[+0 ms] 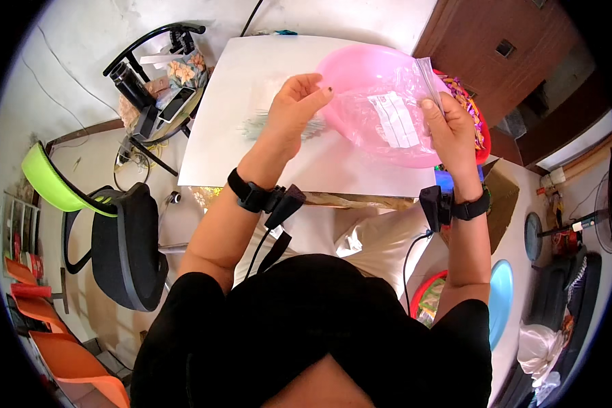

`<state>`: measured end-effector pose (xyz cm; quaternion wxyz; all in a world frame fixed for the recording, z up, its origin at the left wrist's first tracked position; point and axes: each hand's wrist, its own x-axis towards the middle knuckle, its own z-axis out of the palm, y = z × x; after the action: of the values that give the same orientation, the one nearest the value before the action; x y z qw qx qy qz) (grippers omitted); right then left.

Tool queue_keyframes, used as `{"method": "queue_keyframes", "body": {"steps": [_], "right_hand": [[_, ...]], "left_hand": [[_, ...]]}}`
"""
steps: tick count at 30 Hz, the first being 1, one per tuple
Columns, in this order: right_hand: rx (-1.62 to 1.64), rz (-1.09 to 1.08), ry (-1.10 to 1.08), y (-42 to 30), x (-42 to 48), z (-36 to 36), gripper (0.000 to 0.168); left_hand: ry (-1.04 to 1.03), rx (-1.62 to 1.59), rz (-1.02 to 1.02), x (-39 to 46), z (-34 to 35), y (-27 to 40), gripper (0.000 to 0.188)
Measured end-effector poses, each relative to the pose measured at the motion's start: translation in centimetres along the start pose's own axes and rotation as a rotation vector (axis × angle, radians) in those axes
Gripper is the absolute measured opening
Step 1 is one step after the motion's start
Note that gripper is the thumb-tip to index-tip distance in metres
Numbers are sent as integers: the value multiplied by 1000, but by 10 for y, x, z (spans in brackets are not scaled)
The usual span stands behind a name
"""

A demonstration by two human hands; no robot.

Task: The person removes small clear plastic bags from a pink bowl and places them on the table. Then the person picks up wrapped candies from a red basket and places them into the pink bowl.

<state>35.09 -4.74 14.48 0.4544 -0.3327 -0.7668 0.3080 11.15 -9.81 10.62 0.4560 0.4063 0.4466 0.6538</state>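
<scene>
My right hand [450, 120] pinches the gathered edge of a clear plastic bag [354, 120] that bears a white printed label [395, 120]. The bag spreads leftward over a pink plastic basin [354, 61], which rests at the right of the white table [219, 153]. To the left, my left hand [301, 104] is raised near the basin's rim, its thumb and fingers apart with nothing seen between them. Below and behind the left hand, a bundle of thin, pale greenish pieces [257, 125] lies on the table, partly hidden and blurred.
A red basin [484, 137] of small wrapped items stands behind the pink one. At left, a chair [199, 109] holds a black bottle [127, 84], a phone [177, 105] and a floral cloth item [186, 71]. A cardboard box [505, 199] stands at right, near a blue basin [501, 301].
</scene>
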Motion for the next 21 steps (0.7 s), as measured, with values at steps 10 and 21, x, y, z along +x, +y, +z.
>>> {"method": "queue_keyframes", "body": {"steps": [10,21], "right_hand": [[30,-80,-118,4,-4,2,23],[311,84,259,17,-15,38,21]], "left_hand": [[-319,179,134,10,-29,21,10],[-135,-186,-115,-41,16,-6,29]]}}
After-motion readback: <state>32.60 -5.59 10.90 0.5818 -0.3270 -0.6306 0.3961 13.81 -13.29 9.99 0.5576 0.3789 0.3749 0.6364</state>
